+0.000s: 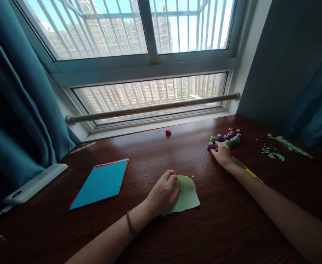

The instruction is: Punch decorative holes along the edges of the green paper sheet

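My left hand (165, 191) lies over the left side of a piece of light green paper (188, 198), its fingers curled and its thumb on the sheet. Small holes run along the paper's far edge, and a tiny paper star (193, 176) lies just past it. At the right, my right hand (222, 154) has its thumb and fingertips closed around a small purple paper punch (210, 146). That punch sits at the near left corner of a cluster of purple, green and red punches (230, 135) with white round tops. Part of the cluster is hidden behind my fingers.
A single red punch (168, 132) stands near the window. Blue card (102, 183) lies over red sheets at left, by a white power strip (37, 183). A yellow cutter (247, 169) lies beside my right forearm, with paper stars (273, 153) and green scraps (292, 145) beyond.
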A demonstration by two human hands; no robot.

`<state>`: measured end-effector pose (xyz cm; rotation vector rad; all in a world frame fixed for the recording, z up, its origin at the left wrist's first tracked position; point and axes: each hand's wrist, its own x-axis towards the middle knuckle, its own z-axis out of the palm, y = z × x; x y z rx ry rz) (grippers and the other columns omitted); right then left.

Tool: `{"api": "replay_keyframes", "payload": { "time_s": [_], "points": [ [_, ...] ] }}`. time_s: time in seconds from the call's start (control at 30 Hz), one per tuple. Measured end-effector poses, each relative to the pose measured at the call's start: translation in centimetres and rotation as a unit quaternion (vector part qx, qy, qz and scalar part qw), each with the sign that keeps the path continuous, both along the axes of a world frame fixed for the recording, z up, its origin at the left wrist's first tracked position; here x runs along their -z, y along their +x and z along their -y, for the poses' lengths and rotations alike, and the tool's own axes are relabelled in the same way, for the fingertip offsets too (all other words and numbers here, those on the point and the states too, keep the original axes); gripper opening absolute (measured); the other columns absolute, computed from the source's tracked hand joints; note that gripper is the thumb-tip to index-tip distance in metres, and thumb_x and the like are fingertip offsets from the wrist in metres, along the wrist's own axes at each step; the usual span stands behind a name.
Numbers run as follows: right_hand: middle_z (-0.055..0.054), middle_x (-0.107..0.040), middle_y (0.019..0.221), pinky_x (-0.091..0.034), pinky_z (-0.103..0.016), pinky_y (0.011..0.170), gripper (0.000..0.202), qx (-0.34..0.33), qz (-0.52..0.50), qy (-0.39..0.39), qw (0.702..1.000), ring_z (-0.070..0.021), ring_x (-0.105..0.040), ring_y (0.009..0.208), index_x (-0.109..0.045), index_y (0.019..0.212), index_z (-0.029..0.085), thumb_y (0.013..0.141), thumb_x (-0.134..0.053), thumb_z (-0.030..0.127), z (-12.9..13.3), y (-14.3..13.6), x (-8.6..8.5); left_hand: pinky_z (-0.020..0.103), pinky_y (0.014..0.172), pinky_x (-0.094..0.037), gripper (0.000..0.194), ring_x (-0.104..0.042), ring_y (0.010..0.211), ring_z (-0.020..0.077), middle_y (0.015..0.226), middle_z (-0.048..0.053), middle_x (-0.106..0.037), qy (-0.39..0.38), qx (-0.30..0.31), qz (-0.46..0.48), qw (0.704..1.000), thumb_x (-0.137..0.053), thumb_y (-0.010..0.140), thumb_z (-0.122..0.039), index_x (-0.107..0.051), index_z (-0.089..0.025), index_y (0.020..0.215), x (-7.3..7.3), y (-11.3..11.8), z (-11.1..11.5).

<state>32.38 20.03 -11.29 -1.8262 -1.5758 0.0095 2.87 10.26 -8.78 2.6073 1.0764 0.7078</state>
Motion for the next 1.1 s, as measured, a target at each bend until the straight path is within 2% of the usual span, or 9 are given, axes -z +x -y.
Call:
{"api": "replay_keyframes", "payload": {
  "time_s": [0.07,0.1,0.17,0.27,0.33,0.63,0.73,0.87,1.1],
  "points": [
    [-0.014,-0.05,0.103,-0.042,-0.031,0.077,0.039,-0.002,-0.028,0.031,0.999,-0.0156,-0.053,0.067,-0.055,0.109,0.01,0.071,-0.059,0.018,0.6,-0.8,-0.5,0.042,0.09,-0.044,0.027,-0.048,0.103,0.025,0.108,0.012,-0.047,0.003,-0.005,0.0,1.0,-0.048,0.078,-0.014,-0.043,-0.018,0.104,0.0,0.0,0.0],
    [-0.012,-0.05,0.102,-0.042,-0.03,0.075,0.038,-0.03,-0.039,0.034,0.998,-0.0142,-0.052,0.064,-0.056,0.107,0.012,0.07,-0.06,0.019,1.1,-1.3,-0.8,0.043,0.091,-0.044,0.028,-0.048,0.104,0.0255,0.109,0.012,-0.047,0.006,-0.007,-0.001,1.0,-0.048,0.079,-0.015,-0.043,-0.017,0.106,0.1,0.0,-0.1],
    [-0.007,-0.055,0.091,-0.042,-0.028,0.068,0.024,-0.159,-0.062,-0.016,0.985,-0.0132,-0.051,0.062,-0.063,0.093,0.015,0.071,-0.062,0.024,2.2,-2.6,-1.5,0.044,0.092,-0.042,0.03,-0.046,0.106,0.0262,0.111,0.013,-0.047,0.012,-0.01,-0.01,1.0,-0.048,0.079,-0.017,-0.044,-0.016,0.108,0.2,0.0,-0.2],
    [-0.002,-0.056,0.072,-0.039,-0.023,0.059,0.016,-0.386,-0.094,-0.142,0.907,-0.0128,-0.05,0.062,-0.067,0.074,0.016,0.069,-0.066,0.031,3.8,-4.5,-2.3,0.046,0.098,-0.036,0.033,-0.043,0.111,0.0269,0.115,0.014,-0.046,0.019,-0.012,-0.041,0.999,-0.048,0.081,-0.02,-0.045,-0.014,0.112,0.3,0.0,-0.4],
    [-0.001,-0.056,0.071,-0.038,-0.022,0.059,0.017,-0.443,-0.102,-0.173,0.874,-0.0123,-0.049,0.064,-0.068,0.074,0.016,0.065,-0.07,0.031,4.4,-5.4,-2.4,0.047,0.101,-0.032,0.036,-0.04,0.114,0.0267,0.119,0.014,-0.045,0.024,-0.012,-0.062,0.998,-0.047,0.082,-0.022,-0.044,-0.012,0.116,0.4,-0.1,-0.5],
    [-0.001,-0.056,0.071,-0.037,-0.02,0.06,0.001,-0.44,-0.07,-0.16,0.881,-0.0107,-0.049,0.064,-0.066,0.068,0.015,0.068,-0.066,0.016,4.7,-5.8,-2.3,0.047,0.104,-0.027,0.04,-0.034,0.121,0.0252,0.124,0.014,-0.045,0.034,-0.007,-0.097,0.995,-0.044,0.084,-0.024,-0.041,-0.01,0.122,0.6,-0.3,-0.5],
    [-0.001,-0.056,0.074,-0.038,-0.02,0.061,0.002,-0.436,-0.047,-0.161,0.884,-0.0111,-0.05,0.066,-0.063,0.068,0.014,0.07,-0.064,0.012,4.9,-5.8,-2.6,0.047,0.104,-0.026,0.04,-0.034,0.121,0.0249,0.125,0.014,-0.045,0.032,-0.007,-0.099,0.995,-0.044,0.085,-0.025,-0.041,-0.009,0.121,0.6,-0.2,-0.5],
    [-0.002,-0.055,0.075,-0.038,-0.021,0.063,0.003,-0.433,-0.025,-0.155,0.887,-0.0119,-0.05,0.068,-0.061,0.069,0.013,0.072,-0.062,0.011,4.9,-5.8,-2.7,0.047,0.105,-0.026,0.04,-0.034,0.122,0.0248,0.125,0.014,-0.045,0.031,-0.01,-0.099,0.995,-0.044,0.085,-0.025,-0.041,-0.009,0.122,0.5,-0.2,-0.6],
    [-0.001,-0.053,0.074,-0.038,-0.021,0.061,0.004,-0.433,-0.052,-0.153,0.887,-0.0115,-0.049,0.067,-0.059,0.072,0.013,0.074,-0.062,0.015,4.5,-5.2,-2.6,0.047,0.104,-0.026,0.04,-0.034,0.122,0.0245,0.125,0.013,-0.045,0.034,-0.008,-0.097,0.995,-0.043,0.085,-0.025,-0.04,-0.01,0.122,0.6,-0.3,-0.6]
  ]
}}
